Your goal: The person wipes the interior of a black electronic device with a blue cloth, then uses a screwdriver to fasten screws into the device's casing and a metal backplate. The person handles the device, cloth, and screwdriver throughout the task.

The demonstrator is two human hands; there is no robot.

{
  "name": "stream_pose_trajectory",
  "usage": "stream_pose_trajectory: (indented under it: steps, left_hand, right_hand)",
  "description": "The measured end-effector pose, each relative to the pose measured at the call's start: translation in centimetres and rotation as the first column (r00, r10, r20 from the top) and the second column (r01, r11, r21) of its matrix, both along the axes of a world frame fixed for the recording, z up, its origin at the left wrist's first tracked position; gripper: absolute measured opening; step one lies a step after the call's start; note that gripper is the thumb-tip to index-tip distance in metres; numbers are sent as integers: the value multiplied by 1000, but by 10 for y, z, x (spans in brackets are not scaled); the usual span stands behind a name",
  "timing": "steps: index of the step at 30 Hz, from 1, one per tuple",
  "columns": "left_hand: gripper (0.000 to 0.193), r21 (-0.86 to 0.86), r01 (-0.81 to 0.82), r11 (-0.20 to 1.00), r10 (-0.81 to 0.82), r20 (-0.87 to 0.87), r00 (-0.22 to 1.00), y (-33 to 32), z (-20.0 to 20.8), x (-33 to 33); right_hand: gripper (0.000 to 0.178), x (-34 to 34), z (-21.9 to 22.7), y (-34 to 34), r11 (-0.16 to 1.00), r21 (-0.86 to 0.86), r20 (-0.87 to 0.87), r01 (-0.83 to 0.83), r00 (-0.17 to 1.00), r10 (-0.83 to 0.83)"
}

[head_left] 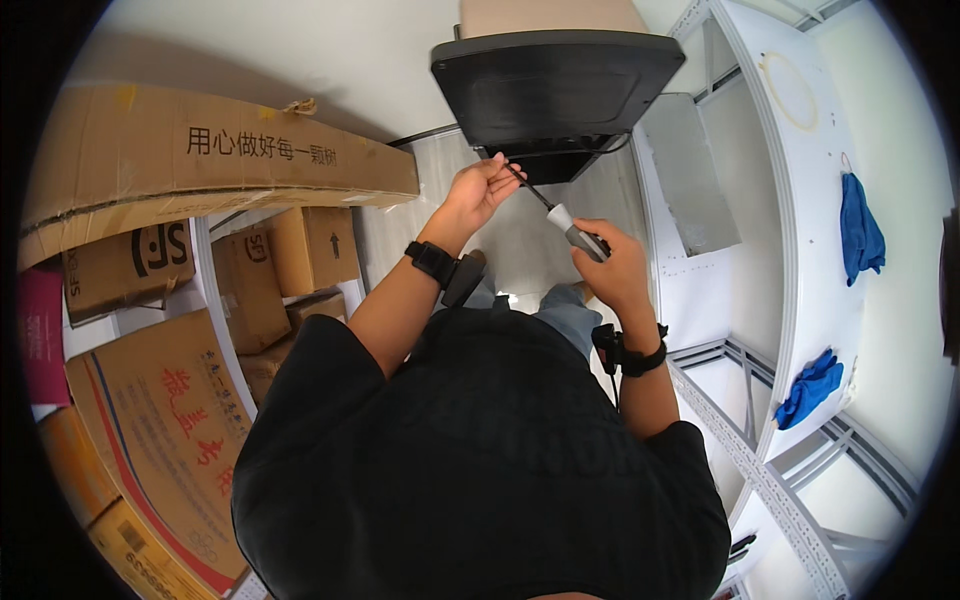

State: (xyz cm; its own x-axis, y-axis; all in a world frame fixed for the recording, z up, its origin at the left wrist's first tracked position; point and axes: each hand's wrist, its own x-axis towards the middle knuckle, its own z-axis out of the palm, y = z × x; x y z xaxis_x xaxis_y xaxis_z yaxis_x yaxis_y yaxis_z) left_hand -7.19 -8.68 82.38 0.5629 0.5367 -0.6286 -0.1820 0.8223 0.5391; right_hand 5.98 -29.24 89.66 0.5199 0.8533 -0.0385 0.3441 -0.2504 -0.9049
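My right hand (pixel 612 262) is closed around the grey-and-white handle of a screwdriver (pixel 573 228). Its thin black shaft slants up and left to the fingertips of my left hand (pixel 482 190). There the thumb and index finger pinch together at the shaft's far end, while the other fingers are loosely bent. Whatever small thing sits in that pinch is too small to tell. Just beyond both hands stands a black panel (pixel 560 88) with rounded corners, a tan surface (pixel 550 15) above it and a dark lower part (pixel 550 165) beneath.
On the left, a long cardboard box (pixel 250 150) lies above a shelf of more cartons (pixel 165 420). To the right runs a white shelving unit (pixel 770 200) with grey metal rails, a grey plate (pixel 690 170) and blue cloths (pixel 862 228). A black cable (pixel 425 134) runs beside the panel.
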Motion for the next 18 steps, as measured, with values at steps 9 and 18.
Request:
stream_pose_trajectory:
  steps: [9, 18]
  left_hand:
    - [20, 25, 183, 983, -177, -170, 970, 74, -22, -77]
    - [19, 105, 244, 964, -227, -150, 962, 92, -34, -50]
  right_hand:
    - [31, -85, -24, 64, 998, 45, 181, 39, 982, -47]
    - [35, -116, -64, 83, 944, -37, -97, 328, 939, -330]
